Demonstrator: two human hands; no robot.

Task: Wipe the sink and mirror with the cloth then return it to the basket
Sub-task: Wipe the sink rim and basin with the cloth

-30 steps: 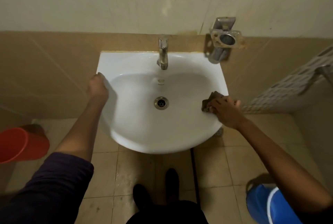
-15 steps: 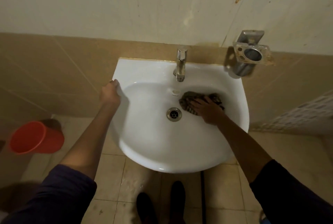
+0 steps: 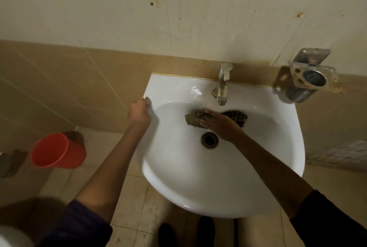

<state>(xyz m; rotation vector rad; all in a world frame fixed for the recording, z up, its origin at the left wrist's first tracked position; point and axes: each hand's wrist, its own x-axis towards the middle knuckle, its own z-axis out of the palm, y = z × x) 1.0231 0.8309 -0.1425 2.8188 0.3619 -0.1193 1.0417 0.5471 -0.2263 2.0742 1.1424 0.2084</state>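
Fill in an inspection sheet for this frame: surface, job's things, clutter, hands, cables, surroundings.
Surface: white sink, basin wet-looking, drain open.
Job's things: dark patterned cloth spread on the basin's back slope below the tap; mirror and basket not in view.
Clutter: nothing seen in the basin.
Hands: left hand grips the sink's left rim; right hand lies flat on the cloth.
Cables: nothing seen.
Surroundings: metal holder on the wall, red bucket on the tiled floor.

My right hand (image 3: 220,125) has swept the cloth (image 3: 193,120) leftward across the back of the sink (image 3: 178,167) bowl. It started on the right rim and now lies under the tap (image 3: 222,86).
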